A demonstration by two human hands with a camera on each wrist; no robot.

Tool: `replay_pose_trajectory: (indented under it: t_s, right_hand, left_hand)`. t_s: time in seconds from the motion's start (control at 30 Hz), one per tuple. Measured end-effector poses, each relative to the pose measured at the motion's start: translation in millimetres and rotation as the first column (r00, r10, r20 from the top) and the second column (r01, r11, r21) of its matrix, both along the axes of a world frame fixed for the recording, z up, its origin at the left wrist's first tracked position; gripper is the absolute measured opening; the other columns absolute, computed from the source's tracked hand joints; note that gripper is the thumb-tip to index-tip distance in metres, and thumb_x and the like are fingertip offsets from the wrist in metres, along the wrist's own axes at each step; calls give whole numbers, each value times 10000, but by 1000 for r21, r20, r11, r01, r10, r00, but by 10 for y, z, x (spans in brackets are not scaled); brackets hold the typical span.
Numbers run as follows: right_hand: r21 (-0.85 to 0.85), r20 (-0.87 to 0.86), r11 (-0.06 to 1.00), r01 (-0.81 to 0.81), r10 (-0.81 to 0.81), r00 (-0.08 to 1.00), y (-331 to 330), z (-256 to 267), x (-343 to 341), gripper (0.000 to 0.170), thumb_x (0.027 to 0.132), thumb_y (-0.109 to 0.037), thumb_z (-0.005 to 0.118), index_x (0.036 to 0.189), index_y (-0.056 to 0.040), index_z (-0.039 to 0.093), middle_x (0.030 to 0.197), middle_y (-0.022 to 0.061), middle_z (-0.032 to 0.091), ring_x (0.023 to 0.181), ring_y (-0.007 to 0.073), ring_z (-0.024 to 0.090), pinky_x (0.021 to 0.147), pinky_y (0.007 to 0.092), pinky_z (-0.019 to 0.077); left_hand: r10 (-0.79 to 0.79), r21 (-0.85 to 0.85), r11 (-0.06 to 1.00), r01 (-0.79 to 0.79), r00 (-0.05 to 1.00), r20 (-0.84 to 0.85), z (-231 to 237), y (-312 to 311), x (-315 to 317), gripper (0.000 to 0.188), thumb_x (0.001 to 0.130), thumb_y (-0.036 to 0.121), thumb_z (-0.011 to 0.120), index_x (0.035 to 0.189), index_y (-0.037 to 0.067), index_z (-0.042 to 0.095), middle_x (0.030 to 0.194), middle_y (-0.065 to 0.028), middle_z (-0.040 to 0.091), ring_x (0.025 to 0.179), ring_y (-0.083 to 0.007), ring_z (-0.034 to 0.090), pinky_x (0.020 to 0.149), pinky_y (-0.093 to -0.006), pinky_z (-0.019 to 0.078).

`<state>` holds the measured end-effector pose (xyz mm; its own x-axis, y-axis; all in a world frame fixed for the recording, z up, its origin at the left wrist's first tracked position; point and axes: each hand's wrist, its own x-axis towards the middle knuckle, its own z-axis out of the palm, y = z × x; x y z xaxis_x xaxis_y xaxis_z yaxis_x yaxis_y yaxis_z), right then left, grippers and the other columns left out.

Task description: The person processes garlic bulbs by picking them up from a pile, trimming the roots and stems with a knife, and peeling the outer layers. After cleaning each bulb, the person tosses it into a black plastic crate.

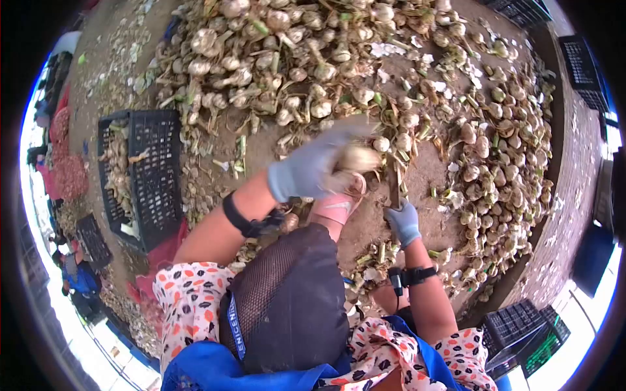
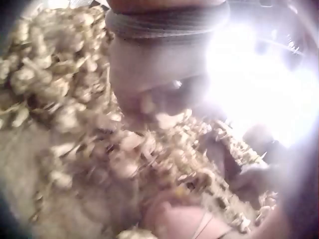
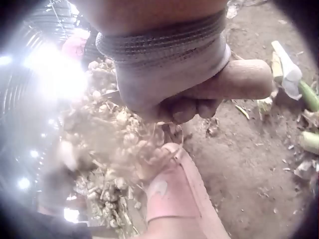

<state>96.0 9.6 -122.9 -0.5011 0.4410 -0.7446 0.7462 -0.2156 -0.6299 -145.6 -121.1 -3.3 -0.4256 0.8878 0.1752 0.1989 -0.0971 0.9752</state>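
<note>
The gloved left hand [image 1: 312, 164], blurred by motion, holds a garlic bulb [image 1: 360, 159] above a pink shoe [image 1: 339, 206]. In the left wrist view this hand [image 2: 154, 74] hangs over the garlic heap, its fingers partly in shadow. To the right of the shoe, the gloved right hand [image 1: 404, 223] grips a tool that points away from the body. The right wrist view shows the right hand [image 3: 167, 84] with fingers curled round the wooden handle [image 3: 244, 79]; most of the tool's far part is hidden there.
A large garlic heap [image 1: 297, 58] spreads ahead, with more bulbs [image 1: 502, 169] at the right beside a raised edge. A black crate [image 1: 155, 176] with stalks stands at the left. Other crates [image 1: 521, 332] are at the lower right. Cut stalks and peel litter the ground.
</note>
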Motion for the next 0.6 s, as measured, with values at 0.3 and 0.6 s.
replay_pose_trajectory:
  t_s: [0.3,0.6]
  right_hand:
    - [-234,21,972,-29,34,999,-250,328,77,160,762,-106,653,791,-69,500,577,-11,483,444,97,455,410,248,380]
    - [-244,13,967,-76,81,997,-286,283,-102,164,774,-148,648,799,-53,517,599,34,511,460,133,492,446,285,427]
  left_hand:
    - [238,-731,-89,-677,698,-675,-795,-521,-1928,680,837,199,561,1426,61,250,1331,-228,450,1158,-346,524,917,-394,470]
    - [641,-783,245,-572,701,-312,-796,-831,-1432,805,683,374,799,1295,28,407,1174,-188,569,1055,-245,589,923,-312,480]
